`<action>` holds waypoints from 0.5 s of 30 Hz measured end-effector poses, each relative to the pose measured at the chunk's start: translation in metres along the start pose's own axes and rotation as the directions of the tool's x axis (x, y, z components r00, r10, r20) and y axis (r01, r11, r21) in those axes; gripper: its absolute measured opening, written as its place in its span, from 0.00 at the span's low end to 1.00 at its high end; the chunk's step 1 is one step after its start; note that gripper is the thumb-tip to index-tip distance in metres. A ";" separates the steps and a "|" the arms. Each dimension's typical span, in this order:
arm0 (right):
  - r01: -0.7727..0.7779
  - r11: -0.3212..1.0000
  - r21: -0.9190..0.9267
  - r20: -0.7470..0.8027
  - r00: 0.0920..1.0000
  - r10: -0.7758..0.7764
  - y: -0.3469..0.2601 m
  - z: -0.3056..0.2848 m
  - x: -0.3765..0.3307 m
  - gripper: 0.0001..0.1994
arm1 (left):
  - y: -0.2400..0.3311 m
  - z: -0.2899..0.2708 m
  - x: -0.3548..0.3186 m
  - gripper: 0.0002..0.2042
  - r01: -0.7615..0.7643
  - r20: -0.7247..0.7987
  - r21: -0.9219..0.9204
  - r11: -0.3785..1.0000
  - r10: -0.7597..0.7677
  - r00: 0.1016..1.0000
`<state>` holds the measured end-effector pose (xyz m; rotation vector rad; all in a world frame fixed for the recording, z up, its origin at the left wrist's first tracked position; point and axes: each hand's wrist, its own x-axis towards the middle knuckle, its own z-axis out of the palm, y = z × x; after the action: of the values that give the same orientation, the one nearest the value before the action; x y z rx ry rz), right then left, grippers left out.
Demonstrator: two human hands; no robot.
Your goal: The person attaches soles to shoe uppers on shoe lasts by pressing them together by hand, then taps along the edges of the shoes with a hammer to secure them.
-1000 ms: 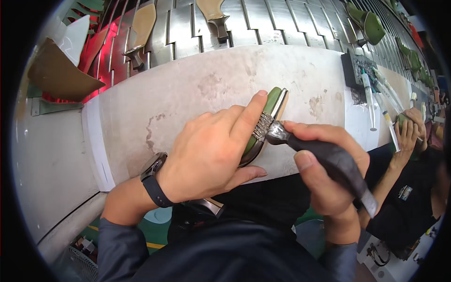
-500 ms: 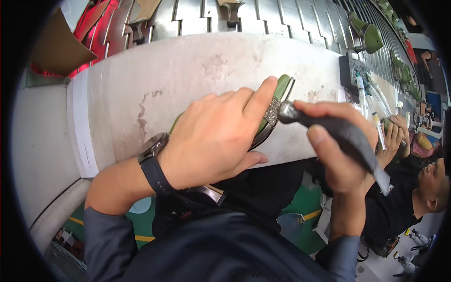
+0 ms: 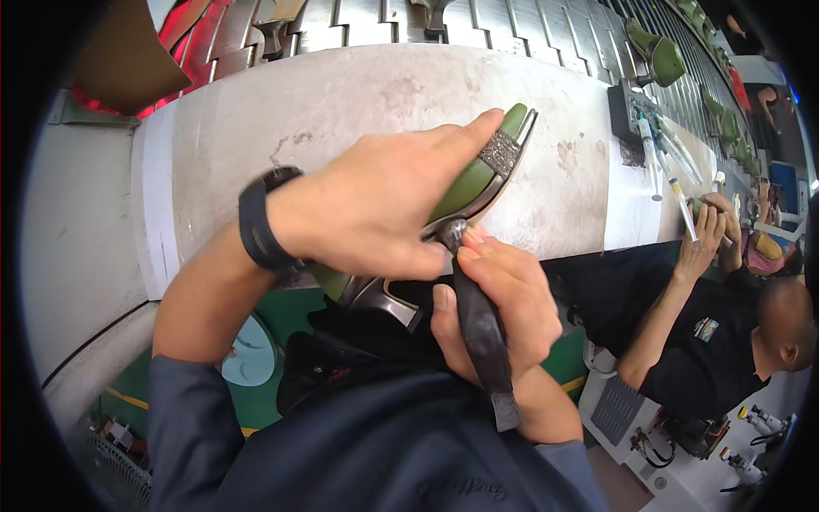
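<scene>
My left hand is wrapped over a green high-heeled shoe with a glittery grey band near its toe. The shoe lies on its side at the near edge of the pale work surface. Its toe points away to the right, and its dark shiny heel shows below my left wrist. My right hand grips a dark hammer with a rounded metal face and a flat flared end. That rounded face is at the shoe's sole edge, close to my left thumb; whether it touches is unclear.
Beyond the pale work surface runs a slatted metal conveyor carrying other green shoes. Several syringes lie by a dark box on the right. A co-worker's hands hold something green farther right.
My right hand and the hammer have moved left and nearer to me, from beside the glittery band to the shoe's middle. The shoe's toe has shifted slightly away, baring more of it.
</scene>
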<state>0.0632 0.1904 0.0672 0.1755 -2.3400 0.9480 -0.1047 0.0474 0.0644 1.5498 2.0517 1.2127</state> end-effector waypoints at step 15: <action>-0.128 0.965 0.228 0.164 0.982 0.092 0.000 -0.002 0.004 0.18 | -0.006 0.007 -0.011 0.20 0.213 -0.160 0.001 0.977 -0.210 0.964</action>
<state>0.0605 0.1921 0.0704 0.2220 -2.3887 1.3133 -0.0997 0.0399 0.0535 1.2363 2.2667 1.2740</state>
